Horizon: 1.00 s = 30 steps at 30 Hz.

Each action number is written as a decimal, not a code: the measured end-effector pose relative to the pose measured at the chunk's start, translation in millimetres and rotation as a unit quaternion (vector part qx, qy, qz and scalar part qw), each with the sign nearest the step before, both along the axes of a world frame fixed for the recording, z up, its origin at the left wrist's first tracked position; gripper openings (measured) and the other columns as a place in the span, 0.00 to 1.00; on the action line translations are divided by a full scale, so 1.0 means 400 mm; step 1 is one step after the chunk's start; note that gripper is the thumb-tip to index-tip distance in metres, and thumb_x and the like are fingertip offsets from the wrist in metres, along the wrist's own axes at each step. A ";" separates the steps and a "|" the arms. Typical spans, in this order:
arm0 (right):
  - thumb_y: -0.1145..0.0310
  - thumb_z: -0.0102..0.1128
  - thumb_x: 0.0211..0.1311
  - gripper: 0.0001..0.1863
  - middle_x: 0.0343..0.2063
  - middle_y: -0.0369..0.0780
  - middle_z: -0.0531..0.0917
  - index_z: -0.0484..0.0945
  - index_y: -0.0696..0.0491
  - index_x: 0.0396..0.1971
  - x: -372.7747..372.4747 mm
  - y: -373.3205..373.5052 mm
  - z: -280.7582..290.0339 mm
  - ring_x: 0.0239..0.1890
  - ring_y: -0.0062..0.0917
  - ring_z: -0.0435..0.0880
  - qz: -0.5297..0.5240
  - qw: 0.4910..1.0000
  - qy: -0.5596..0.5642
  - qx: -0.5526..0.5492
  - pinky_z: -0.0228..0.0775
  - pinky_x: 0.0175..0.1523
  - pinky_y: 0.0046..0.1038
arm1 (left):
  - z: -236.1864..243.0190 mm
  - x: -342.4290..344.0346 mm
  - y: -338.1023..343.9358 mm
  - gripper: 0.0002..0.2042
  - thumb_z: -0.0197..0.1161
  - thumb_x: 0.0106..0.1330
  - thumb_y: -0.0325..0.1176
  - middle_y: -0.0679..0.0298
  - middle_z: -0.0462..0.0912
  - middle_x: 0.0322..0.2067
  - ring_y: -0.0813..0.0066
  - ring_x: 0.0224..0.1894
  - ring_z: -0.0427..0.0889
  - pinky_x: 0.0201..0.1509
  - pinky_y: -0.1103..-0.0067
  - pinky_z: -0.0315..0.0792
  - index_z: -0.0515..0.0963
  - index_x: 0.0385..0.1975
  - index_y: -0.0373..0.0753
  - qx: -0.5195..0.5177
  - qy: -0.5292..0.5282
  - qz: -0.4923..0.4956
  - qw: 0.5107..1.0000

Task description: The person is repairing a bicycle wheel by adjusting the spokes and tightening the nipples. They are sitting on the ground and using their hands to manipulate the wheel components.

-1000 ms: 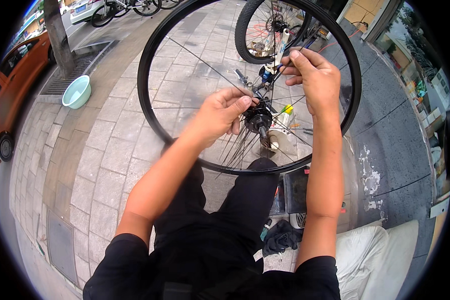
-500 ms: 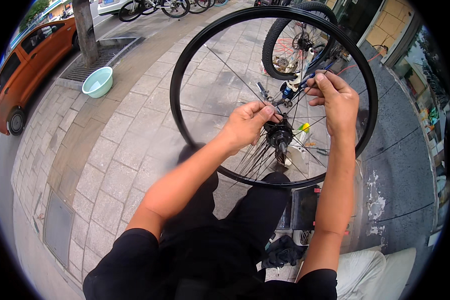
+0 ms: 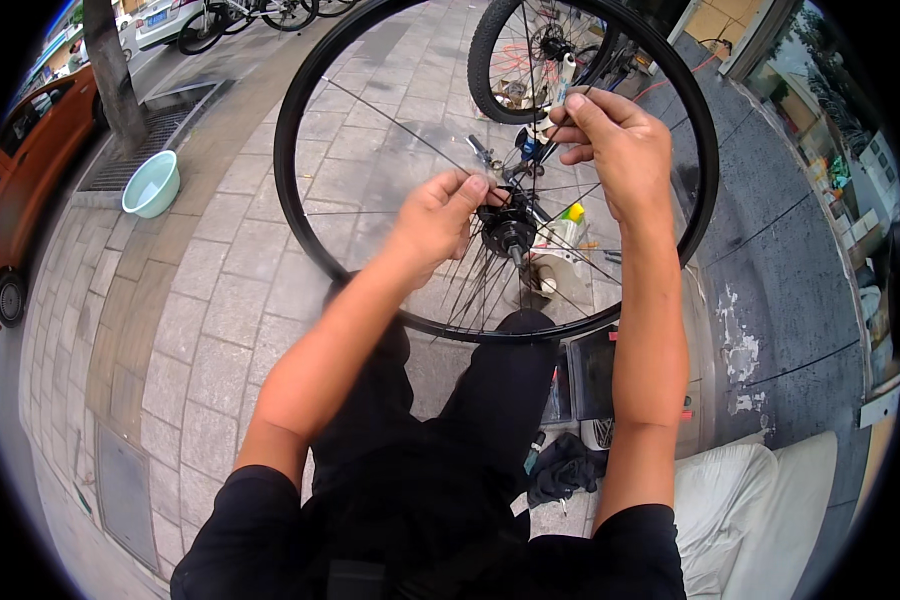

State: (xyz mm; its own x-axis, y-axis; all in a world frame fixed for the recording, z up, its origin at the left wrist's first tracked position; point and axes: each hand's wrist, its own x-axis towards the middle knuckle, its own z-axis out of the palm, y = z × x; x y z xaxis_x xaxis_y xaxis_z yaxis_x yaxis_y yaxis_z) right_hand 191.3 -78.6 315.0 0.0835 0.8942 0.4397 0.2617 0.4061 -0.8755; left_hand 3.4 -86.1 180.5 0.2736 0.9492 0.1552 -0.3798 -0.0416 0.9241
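A black bicycle wheel [image 3: 292, 180] with loosely arranged spokes stands at my legs, its hub [image 3: 510, 236] near the middle. My left hand [image 3: 435, 222] is closed just left of the hub, thumb and fingertips pinching a spoke beside the hub's flange. My right hand [image 3: 625, 160] is higher, inside the rim at the upper right, with thumb and forefinger pinched on a thin spoke and the other fingers curled. The exact ends at both fingertips are too small to make out.
A bicycle with a knobby tire [image 3: 482, 80] lies beyond the wheel. A mint basin [image 3: 150, 185] sits by a tree [image 3: 120, 80] at the left, near an orange car [image 3: 20, 180]. A dark case [image 3: 590, 375], cloth [image 3: 565, 470] and pale cushion [image 3: 730, 500] lie at lower right.
The view swung and came back, shifting the scene right and then left. My hands keep nearly the same pinched places on the wheel, with slight finger movement.
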 end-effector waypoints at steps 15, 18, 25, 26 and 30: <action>0.68 0.64 0.71 0.13 0.34 0.40 0.90 0.88 0.63 0.44 0.000 -0.007 0.001 0.33 0.20 0.89 -0.004 1.000 0.001 0.001 0.81 0.34 0.23 | 0.011 -0.005 -0.027 0.18 0.70 0.70 0.27 0.55 0.87 0.51 0.87 0.29 0.81 0.20 0.89 0.71 0.75 0.56 0.30 0.041 0.041 0.001 0.998; 0.68 0.63 0.71 0.13 0.33 0.40 0.90 0.88 0.63 0.44 -0.005 -0.009 0.005 0.33 0.20 0.89 0.001 1.000 -0.002 -0.001 0.81 0.34 0.23 | -0.004 0.002 -0.022 0.18 0.71 0.69 0.27 0.55 0.88 0.51 0.86 0.30 0.82 0.19 0.88 0.71 0.76 0.55 0.31 0.038 0.053 0.028 0.997; 0.68 0.63 0.71 0.13 0.33 0.40 0.90 0.88 0.63 0.44 -0.010 -0.010 0.005 0.33 0.20 0.89 -0.001 1.000 -0.002 0.000 0.82 0.34 0.23 | -0.010 0.013 -0.025 0.15 0.71 0.69 0.26 0.57 0.90 0.46 0.86 0.32 0.84 0.19 0.88 0.70 0.77 0.52 0.31 0.050 0.054 0.070 0.995; 0.68 0.63 0.71 0.13 0.33 0.40 0.90 0.88 0.63 0.44 -0.009 -0.013 0.006 0.34 0.20 0.89 0.000 1.000 -0.002 0.002 0.82 0.34 0.23 | -0.011 0.015 -0.024 0.15 0.71 0.69 0.26 0.57 0.90 0.46 0.86 0.31 0.83 0.19 0.88 0.69 0.78 0.52 0.31 0.060 0.054 0.075 0.994; 0.69 0.64 0.71 0.12 0.34 0.40 0.90 0.88 0.62 0.44 -0.008 -0.014 0.007 0.34 0.21 0.89 0.002 1.000 0.004 0.001 0.82 0.34 0.23 | -0.001 0.010 -0.028 0.14 0.70 0.69 0.27 0.57 0.90 0.46 0.87 0.27 0.81 0.18 0.87 0.68 0.78 0.51 0.31 0.067 0.056 0.066 0.994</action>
